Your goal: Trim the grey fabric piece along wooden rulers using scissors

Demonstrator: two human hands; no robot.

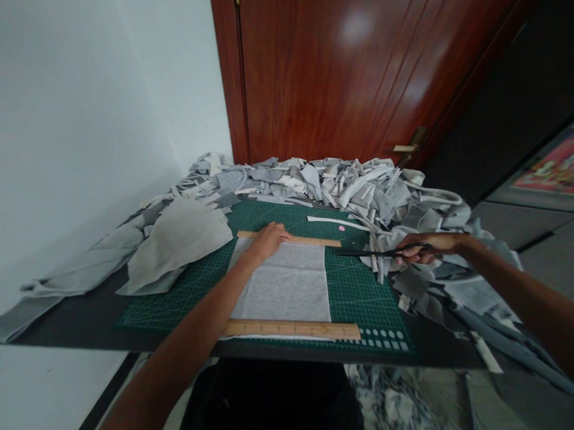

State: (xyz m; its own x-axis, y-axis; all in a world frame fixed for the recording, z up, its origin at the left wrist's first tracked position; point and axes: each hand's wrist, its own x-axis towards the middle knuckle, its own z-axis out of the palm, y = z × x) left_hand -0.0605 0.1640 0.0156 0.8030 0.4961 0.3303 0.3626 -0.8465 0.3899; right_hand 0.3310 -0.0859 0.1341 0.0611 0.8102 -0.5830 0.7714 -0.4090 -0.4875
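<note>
A light grey piece of cloth [285, 285] lies flat on the green cutting mat [361, 288]. One wooden ruler [317, 241] crosses its far edge, and a second wooden ruler [292, 329] lies along the near edge. My left hand [270, 236] presses down on the far ruler, its fingers bent together over it; the fingertips are partly hidden. To the right of the cloth, my right hand [416, 248] is closed round the handles of black scissors [360, 253]. Their blades point left, over the mat and apart from the cloth.
Heaped grey and white fabric scraps [362, 186] line the table's back and right side. Larger grey cloth pieces [178, 242] lie at the left. A white strip [332, 221] and a small pink piece [341, 228] rest on the mat. Behind stands a brown door [310, 81].
</note>
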